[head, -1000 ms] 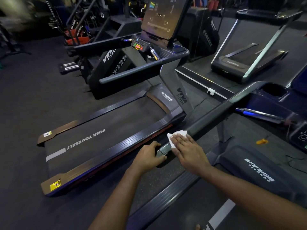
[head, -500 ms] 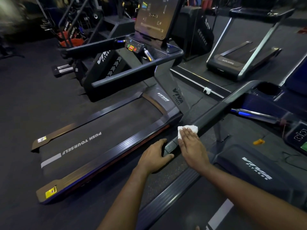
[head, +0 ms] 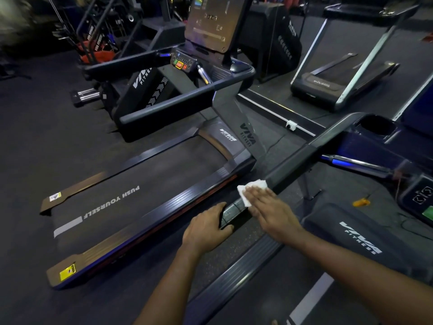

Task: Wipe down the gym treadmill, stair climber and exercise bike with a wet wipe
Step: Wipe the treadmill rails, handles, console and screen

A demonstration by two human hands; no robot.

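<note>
I stand on a dark treadmill whose left handrail [head: 302,158] runs from lower centre up to the right. A white wet wipe [head: 251,190] lies on the rail under my right hand [head: 269,212], which presses it flat with straight fingers. My left hand [head: 207,228] grips the rail's near end, fingers curled over it. The treadmill's console [head: 417,198] shows at the right edge, and its motor cover [head: 351,233] carries a white logo.
A second treadmill [head: 145,184] with a "PUSH YOURSELF" belt stands to the left, its console [head: 210,22] at top centre. A stair climber [head: 150,90] stands behind it. Another treadmill [head: 339,80] is at the top right. Dark rubber floor [head: 35,137] lies at the left.
My right hand has slid the wipe up along the handrail, away from me. My left hand keeps its grip on the rail end. The view has shifted slightly.
</note>
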